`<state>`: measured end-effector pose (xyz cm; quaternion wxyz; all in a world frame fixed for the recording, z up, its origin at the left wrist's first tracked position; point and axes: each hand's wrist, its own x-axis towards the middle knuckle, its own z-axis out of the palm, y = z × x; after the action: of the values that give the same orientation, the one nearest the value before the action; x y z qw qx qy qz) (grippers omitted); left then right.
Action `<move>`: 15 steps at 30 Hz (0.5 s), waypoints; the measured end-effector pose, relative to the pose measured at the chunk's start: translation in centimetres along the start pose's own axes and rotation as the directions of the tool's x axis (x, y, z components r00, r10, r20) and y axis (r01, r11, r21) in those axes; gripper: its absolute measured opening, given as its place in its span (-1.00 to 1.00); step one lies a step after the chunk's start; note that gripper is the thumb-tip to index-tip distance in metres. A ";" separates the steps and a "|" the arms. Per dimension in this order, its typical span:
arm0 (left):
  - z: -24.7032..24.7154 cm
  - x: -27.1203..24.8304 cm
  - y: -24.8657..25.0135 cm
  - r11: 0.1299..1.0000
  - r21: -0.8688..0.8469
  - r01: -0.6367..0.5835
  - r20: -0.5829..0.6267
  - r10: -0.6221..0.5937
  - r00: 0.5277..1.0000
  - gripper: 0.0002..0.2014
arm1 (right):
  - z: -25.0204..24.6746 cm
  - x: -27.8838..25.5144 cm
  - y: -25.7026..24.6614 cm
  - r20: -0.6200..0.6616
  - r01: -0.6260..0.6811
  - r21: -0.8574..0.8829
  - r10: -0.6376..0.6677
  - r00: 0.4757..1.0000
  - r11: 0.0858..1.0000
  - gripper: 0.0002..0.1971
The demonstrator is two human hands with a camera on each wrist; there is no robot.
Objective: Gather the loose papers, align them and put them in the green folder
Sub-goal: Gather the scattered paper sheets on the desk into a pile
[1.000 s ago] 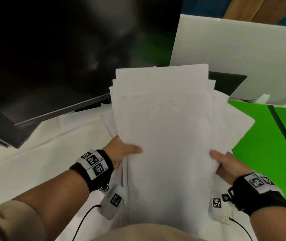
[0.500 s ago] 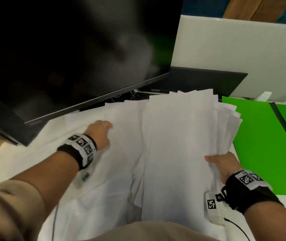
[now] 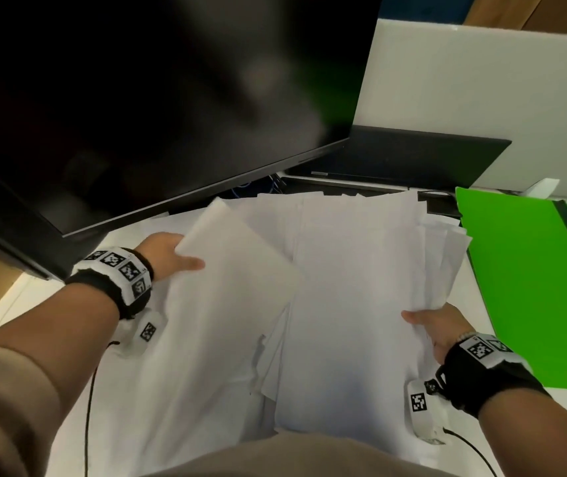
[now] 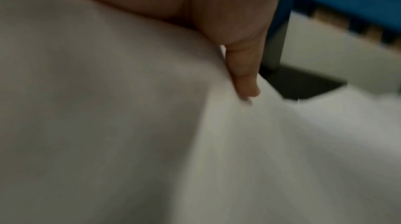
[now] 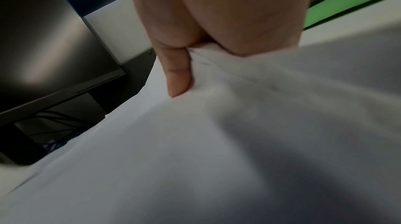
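Right hand grips uneven white paper stack at its right edge, long axis running away from body. Left hand pinches loose white sheet left of stack. Open flat green folder lies on bench, right of stack, nearest right hand.

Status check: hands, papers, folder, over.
Right hand grips the main stack. Left hand pinches a loose sheet beside it. Green folder lies open at right, no papers in it. Monitor overhangs the far edge.
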<state>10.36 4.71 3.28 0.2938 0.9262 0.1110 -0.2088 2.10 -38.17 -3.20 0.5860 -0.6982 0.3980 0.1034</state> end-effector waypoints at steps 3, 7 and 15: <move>-0.7 -1.3 2.2 0.814 -0.575 -0.086 0.054 0.143 0.988 -0.52 | 0.0 -0.1 0.2 0.002 0.002 -0.006 -0.002 1.000 1.000 -0.67; -0.2 -3.0 7.0 0.666 -0.726 -0.171 0.058 0.308 0.950 -0.63 | -0.1 -0.3 0.1 0.016 0.012 0.006 -0.012 1.000 1.000 -0.66; -4.7 -6.1 14.4 0.584 -0.627 -0.515 -0.219 0.502 0.837 -0.66 | -0.1 -0.9 0.4 0.025 0.009 0.014 -0.010 1.000 1.000 -0.67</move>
<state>11.14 -4.63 16.69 0.6493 0.7534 -0.0888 -0.0540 1.22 -37.87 -2.94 0.5962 -0.6948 0.3878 0.1068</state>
